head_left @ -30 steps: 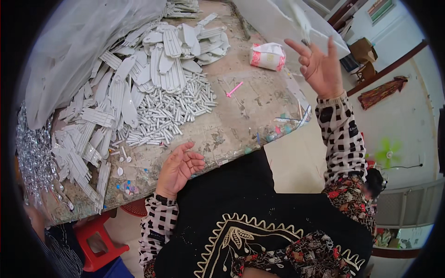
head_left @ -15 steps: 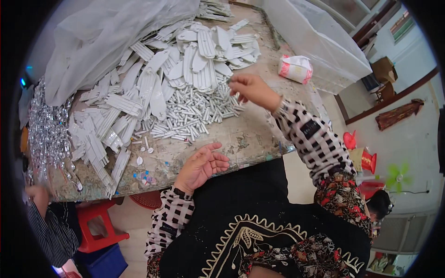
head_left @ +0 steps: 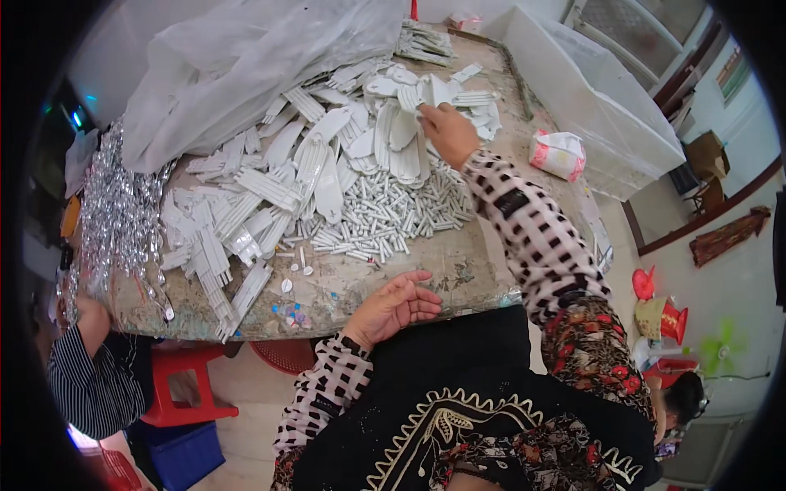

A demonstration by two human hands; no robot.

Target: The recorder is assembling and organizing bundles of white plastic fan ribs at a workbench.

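My right hand (head_left: 449,132) reaches over the far side of a heap of flat white plastic pieces (head_left: 327,184), some ribbed, some rounded at the end. Its fingertips are closed on the edge of one white plastic piece (head_left: 402,129) at the top of the heap. Just in front of the heap lies a spread of short white cylinders (head_left: 393,214). At the table's near edge, my left hand (head_left: 393,309) rests palm up, fingers loosely apart, with nothing in it.
Clear plastic sheeting (head_left: 246,78) covers the back left, beside hanging silver strands (head_left: 123,213). A tissue pack (head_left: 558,155) and a large white bin (head_left: 589,106) stand to the right. Another person's striped sleeve (head_left: 86,385) and a red stool (head_left: 184,385) are at lower left.
My right hand has moved from above the small cylinders, farther away, onto the white plastic pieces. The view has shifted a little; my left hand stays at the table edge.
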